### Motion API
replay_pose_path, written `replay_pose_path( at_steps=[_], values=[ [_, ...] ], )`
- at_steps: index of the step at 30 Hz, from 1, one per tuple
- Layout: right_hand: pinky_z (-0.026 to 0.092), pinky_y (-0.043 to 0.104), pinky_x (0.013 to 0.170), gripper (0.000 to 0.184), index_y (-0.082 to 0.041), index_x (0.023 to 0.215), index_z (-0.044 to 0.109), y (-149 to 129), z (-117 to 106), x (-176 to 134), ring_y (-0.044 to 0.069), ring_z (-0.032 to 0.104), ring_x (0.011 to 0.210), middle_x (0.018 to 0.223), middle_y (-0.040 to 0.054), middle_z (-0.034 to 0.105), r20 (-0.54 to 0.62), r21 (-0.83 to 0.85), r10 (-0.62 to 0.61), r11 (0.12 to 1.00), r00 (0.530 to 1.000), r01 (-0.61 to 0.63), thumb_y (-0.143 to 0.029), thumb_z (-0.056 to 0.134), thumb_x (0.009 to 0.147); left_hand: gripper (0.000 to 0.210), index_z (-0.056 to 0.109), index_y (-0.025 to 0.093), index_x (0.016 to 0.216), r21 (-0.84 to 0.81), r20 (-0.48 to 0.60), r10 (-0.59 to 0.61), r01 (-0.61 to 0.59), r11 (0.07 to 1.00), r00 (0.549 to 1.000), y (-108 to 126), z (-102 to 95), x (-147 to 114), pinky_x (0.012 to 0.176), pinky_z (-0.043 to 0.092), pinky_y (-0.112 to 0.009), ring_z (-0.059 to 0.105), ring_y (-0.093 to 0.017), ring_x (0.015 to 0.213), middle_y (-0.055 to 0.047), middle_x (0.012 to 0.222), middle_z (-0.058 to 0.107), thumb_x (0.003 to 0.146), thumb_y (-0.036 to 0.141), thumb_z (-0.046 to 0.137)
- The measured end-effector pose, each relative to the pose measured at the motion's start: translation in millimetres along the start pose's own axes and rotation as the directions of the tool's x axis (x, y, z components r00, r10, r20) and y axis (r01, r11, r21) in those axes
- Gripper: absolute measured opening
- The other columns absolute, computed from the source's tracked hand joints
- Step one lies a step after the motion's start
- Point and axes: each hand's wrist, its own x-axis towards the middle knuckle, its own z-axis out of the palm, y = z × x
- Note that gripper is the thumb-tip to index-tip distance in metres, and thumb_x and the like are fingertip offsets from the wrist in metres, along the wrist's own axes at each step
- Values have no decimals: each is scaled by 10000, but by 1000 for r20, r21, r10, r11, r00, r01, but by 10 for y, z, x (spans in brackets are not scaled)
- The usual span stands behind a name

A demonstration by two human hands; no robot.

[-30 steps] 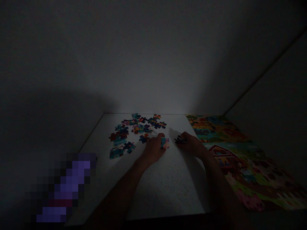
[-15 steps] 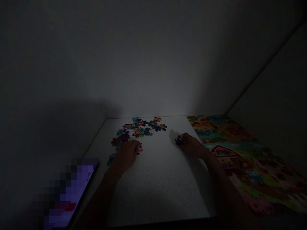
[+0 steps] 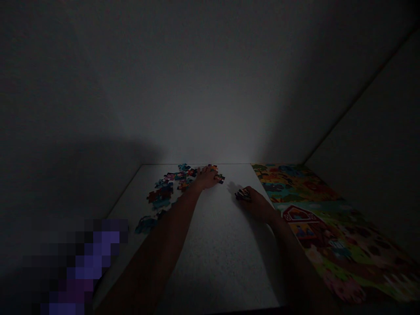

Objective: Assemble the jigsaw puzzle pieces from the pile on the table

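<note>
In the head view, my left hand reaches to the far part of the white table, fingers spread over jigsaw pieces near the wall. Some pieces show just past its right side. My right hand is closed on a small bunch of puzzle pieces, held near the table's right side; their exact number cannot be told. More loose pieces lie in a curved group left of my left hand. A teal piece sits nearer on the left, and my left forearm hides part of the group.
Colourful picture sheets with a barn and animals cover the right side. A blurred-out, purple-lit device stands at the lower left. A pale wall rises behind the white table. The scene is dim.
My left hand has moved forward and right, from the near pieces to the far ones. My right hand still holds its bunch in nearly the same place. The view has shifted slightly.
</note>
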Motion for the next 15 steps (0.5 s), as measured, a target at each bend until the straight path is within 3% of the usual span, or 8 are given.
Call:
replay_pose_path(
  at_steps=[3, 7, 11, 15],
  values=[
    [388, 275, 627, 206, -214, 858, 497, 11, -2, 5, 202, 581, 751, 834, 53, 635, -8, 24, 31, 999, 999, -31, -379, 585, 774, 307, 647, 242, 1127, -39, 0, 8, -8, 999, 1000, -95, 24, -16, 1126, 251, -589, 430, -347, 1347, -102, 1435, 516, 858, 389, 633],
    [399, 275, 622, 284, -209, 876, 523, 48, 21, 29, 198, 579, 749, 820, 36, 641, -35, 180, 16, 984, 999, -9, -460, 596, 767, 288, 634, 221, 1089, -115, -78, 4, -13, 993, 997, -93, 55, -92, 1106, 321, -480, 489, -298, 1282, -93, 1292, 613, 813, 283, 687],
    [407, 263, 614, 351, -199, 910, 570, 104, 71, 69, 195, 581, 760, 816, 27, 653, -97, 275, -8, 961, 995, 34, -513, 616, 761, 196, 611, 197, 1085, -219, -101, -1, -21, 975, 995, -18, 103, -247, 885, 484, -320, 641, -193, 980, -46, 1015, 696, 896, 205, 556],
    [427, 272, 641, 304, -199, 933, 594, 93, 78, 67, 210, 609, 779, 843, 39, 679, -73, 201, -2, 979, 997, 16, -433, 637, 744, 232, 622, 187, 1118, -266, -57, 6, -21, 964, 998, 23, 91, -456, 768, 498, -246, 659, -153, 881, -36, 990, 705, 904, 188, 533]
  ],
)
